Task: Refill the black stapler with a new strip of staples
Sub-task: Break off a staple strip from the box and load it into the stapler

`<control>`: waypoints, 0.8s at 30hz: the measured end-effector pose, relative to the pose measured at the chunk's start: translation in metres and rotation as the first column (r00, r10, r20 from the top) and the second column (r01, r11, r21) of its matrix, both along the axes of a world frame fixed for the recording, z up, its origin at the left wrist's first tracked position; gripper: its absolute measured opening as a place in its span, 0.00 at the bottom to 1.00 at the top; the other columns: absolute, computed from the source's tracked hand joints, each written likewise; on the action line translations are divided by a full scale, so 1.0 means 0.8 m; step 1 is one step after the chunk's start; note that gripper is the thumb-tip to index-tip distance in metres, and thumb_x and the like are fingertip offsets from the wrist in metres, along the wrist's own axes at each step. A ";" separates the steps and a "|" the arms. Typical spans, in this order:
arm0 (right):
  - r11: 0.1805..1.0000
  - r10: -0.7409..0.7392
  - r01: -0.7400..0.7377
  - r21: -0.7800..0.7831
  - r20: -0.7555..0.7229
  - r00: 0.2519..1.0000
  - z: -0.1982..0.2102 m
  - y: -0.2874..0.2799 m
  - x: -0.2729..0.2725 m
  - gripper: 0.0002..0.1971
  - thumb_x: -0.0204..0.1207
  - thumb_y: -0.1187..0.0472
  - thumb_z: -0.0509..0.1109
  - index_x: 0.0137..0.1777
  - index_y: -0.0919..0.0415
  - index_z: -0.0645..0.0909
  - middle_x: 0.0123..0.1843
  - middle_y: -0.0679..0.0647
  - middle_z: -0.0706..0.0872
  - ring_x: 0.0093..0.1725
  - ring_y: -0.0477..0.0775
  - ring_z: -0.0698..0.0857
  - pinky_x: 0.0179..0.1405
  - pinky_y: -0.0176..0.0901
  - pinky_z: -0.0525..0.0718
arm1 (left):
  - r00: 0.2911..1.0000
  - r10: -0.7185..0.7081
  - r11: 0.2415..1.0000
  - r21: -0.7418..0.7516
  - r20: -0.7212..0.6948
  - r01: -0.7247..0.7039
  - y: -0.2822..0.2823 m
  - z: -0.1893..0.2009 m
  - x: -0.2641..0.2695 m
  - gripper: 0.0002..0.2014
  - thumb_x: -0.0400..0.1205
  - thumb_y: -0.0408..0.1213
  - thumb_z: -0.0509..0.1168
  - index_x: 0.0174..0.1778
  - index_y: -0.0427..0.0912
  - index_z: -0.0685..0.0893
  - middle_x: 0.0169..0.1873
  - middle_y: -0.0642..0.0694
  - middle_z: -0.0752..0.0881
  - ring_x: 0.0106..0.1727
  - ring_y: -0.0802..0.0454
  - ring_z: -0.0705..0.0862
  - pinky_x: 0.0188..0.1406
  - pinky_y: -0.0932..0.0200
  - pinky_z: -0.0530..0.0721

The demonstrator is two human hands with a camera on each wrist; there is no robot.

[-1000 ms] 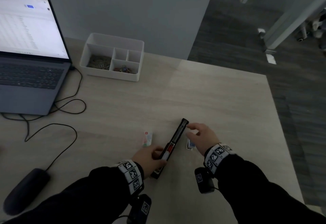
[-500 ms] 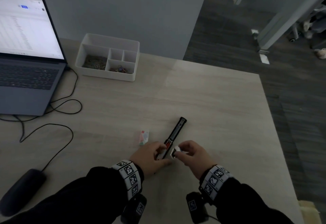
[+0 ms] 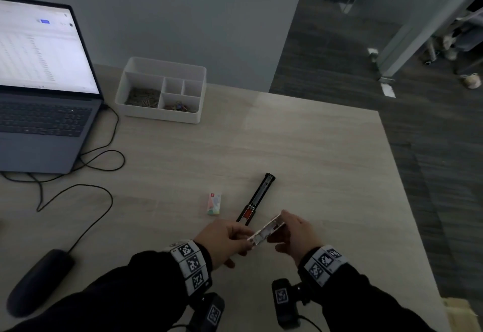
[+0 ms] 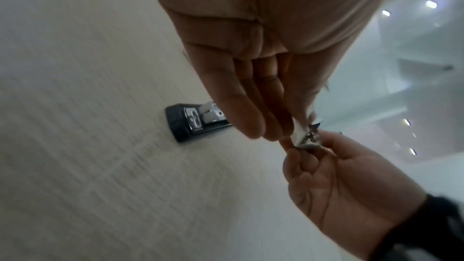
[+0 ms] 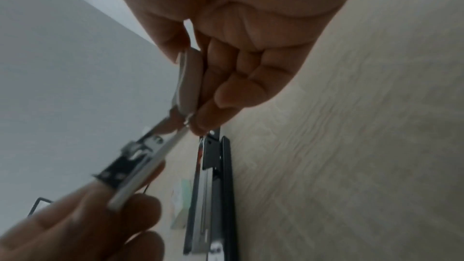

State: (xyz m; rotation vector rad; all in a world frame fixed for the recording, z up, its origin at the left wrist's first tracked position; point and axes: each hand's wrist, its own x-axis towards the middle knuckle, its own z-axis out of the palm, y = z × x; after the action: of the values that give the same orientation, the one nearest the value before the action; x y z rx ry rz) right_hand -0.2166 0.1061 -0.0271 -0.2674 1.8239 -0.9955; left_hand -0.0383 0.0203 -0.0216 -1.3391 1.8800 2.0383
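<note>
Stapler (image 3: 257, 197), black and opened flat, lay on the worktop (image 3: 300, 154), its long axis running away from the person. Just nearer than it, the left hand (image 3: 224, 240) and right hand (image 3: 298, 235) each pinched one end of a pale metal-lined piece (image 3: 266, 230) lifted above the stapler's near end.

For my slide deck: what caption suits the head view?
Both hands hold a pale stapler part above the open black stapler.
</note>
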 end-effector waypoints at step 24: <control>0.949 0.315 -0.272 0.159 -0.468 0.826 -0.022 0.008 -0.025 0.10 0.81 0.48 0.64 0.60 0.42 0.75 0.37 0.49 0.81 0.35 0.49 0.82 0.35 0.40 0.78 | 0.896 0.201 0.898 -0.439 0.395 -0.008 -0.084 -0.044 0.013 0.27 0.63 0.62 0.72 0.50 0.51 0.75 0.48 0.52 0.75 0.45 0.49 0.84 0.49 0.54 0.83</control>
State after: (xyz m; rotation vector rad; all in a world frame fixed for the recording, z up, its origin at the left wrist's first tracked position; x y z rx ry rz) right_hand -0.2367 0.1121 -0.0450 -0.7855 2.1871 -0.6617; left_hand -0.0280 -0.0472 -0.0569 -1.8429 2.1326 1.2312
